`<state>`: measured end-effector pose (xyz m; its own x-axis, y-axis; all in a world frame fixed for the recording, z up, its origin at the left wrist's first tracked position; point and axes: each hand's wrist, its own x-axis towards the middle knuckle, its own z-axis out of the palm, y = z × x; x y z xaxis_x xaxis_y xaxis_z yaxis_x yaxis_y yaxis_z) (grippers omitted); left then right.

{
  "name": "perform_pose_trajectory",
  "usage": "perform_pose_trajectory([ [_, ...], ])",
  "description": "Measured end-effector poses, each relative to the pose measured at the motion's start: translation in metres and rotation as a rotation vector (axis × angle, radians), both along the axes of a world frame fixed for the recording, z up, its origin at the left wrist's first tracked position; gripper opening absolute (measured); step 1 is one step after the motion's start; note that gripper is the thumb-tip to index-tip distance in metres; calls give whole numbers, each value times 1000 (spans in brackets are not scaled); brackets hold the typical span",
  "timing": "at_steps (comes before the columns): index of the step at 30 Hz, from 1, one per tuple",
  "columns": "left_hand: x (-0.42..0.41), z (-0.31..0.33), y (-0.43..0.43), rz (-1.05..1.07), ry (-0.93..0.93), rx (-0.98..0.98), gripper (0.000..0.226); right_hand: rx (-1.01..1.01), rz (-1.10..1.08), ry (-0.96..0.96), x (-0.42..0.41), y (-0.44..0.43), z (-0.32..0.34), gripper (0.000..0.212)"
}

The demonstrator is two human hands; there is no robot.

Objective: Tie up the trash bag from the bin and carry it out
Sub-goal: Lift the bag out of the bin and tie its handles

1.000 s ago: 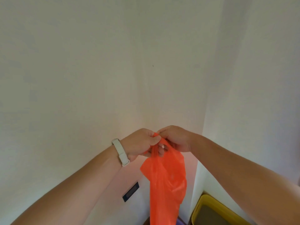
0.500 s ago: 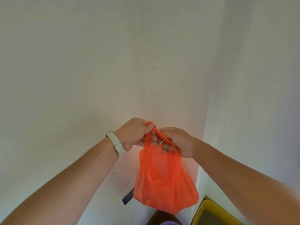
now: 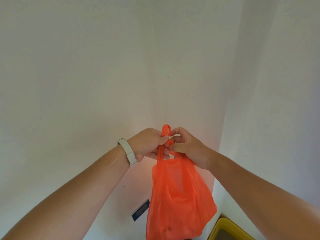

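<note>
Setting: a bare white wall corner [image 3: 155, 66], seen from the person's head, both forearms reaching forward.
Bag: an orange plastic trash bag [image 3: 178, 196] hangs in mid-air below the hands, in the middle of the view; its bottom runs out of the lower edge.
Left hand: the left hand [image 3: 149, 144], with a white wristband [image 3: 127, 151] on the wrist, is closed tight on one bag handle, whose loop [image 3: 165, 129] sticks up above the fist.
Right hand: the right hand [image 3: 186, 146] touches the left, fingers pinched narrow on the other handle strand.
Bin: a yellow bin [image 3: 225, 229] shows at the near right corner, just right of the bag and apart from it.
Change: a second ago the bag hung thin and slack; now it is wider and fuller, and one handle loop has risen above the left fist.
Meaning: the handles look to be crossing into a knot that is not yet pulled tight; carrying out comes after.
</note>
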<state>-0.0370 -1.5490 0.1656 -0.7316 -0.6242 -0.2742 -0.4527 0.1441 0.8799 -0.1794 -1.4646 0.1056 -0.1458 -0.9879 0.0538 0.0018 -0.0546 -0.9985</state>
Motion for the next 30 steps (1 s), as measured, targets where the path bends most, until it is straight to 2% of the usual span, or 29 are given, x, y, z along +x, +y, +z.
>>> perform_pose_trajectory([
  [4, 1, -1, 4, -26, -33, -11, 26, -73, -78, 196, 5, 6, 2, 43],
  [7, 1, 1, 7, -55, -65, -40, 25, -87, -47, 237, 10, 9, 7, 38],
  [11, 3, 2, 7, -58, -97, -74, 27, 4, 6, 490, 10, 14, 11, 14],
  [14, 4, -2, 5, -17, -96, -86, 27, 103, 43, 674, 9, 15, 10, 37],
  [16, 4, -5, 5, 14, -79, -78, 27, 117, 51, 690, 13, 17, 8, 32],
  [18, 4, -7, 4, 41, -65, -70, 28, 121, 42, 598, 13, 18, 7, 26],
  [22, 1, -6, 7, 77, -42, -89, 27, 151, 32, 245, 9, 19, 6, 12],
  [26, -2, -7, 9, 80, -43, -293, 29, 87, 43, -57, 8, 18, 2, 17],
  [30, -2, -11, 10, 11, -42, -460, 24, 57, 110, -212, 7, 20, 3, 22],
])
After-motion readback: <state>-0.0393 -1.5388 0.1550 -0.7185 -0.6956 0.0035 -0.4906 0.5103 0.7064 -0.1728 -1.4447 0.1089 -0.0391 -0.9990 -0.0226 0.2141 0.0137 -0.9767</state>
